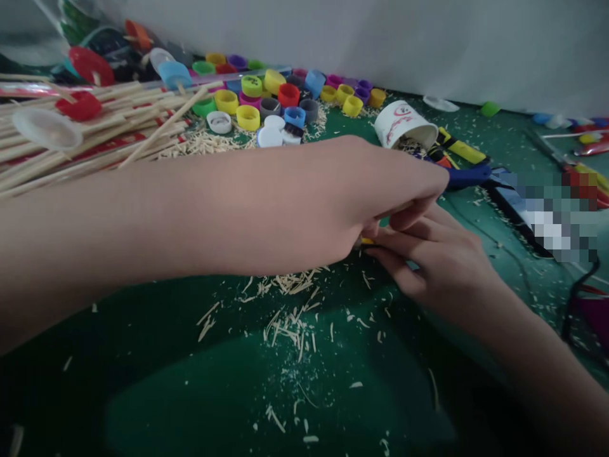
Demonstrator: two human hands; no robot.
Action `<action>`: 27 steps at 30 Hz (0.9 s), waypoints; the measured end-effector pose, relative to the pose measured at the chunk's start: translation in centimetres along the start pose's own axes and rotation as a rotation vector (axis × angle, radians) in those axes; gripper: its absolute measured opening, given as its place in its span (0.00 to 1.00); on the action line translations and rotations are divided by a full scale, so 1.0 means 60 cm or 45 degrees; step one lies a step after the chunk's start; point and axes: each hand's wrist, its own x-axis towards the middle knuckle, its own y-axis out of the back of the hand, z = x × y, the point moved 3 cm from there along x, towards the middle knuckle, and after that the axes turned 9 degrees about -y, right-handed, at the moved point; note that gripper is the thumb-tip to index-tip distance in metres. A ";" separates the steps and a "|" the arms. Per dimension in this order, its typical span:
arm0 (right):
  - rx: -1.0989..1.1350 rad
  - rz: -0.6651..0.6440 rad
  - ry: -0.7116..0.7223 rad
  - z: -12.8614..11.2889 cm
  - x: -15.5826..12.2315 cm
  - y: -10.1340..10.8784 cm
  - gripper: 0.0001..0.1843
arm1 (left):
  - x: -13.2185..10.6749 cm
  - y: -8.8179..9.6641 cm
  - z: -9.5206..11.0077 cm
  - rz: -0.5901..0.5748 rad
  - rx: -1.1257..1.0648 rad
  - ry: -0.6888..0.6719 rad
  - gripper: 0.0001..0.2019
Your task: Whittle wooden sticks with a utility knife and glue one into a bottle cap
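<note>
My left hand [333,203] reaches across the middle of the green mat [190,381], fingers curled down and pinched together. My right hand [438,254] lies just below and to the right of it, fingers together and touching the left fingertips. Between the two hands a small yellow piece [367,241] shows; most of it is hidden. Both hands close on that spot. Pale wood shavings [285,298] lie scattered under and in front of my left wrist.
Several coloured bottle caps [280,101] are heaped at the back by the wall. A bundle of wooden sticks [95,133] lies at left. A tipped paper cup [404,124] and blue-handled pliers [464,171] sit behind my hands. A dark cable [578,298] runs at right.
</note>
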 end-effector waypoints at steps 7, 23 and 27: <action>0.090 -0.031 -0.039 0.002 -0.004 0.001 0.09 | -0.002 -0.001 -0.012 -0.034 0.007 0.146 0.08; 0.054 0.141 -0.059 0.008 -0.019 0.015 0.05 | 0.015 0.008 -0.001 -0.025 0.345 0.211 0.10; 0.067 0.029 -0.091 0.006 -0.013 0.013 0.07 | 0.014 0.006 0.006 -0.035 0.371 0.180 0.10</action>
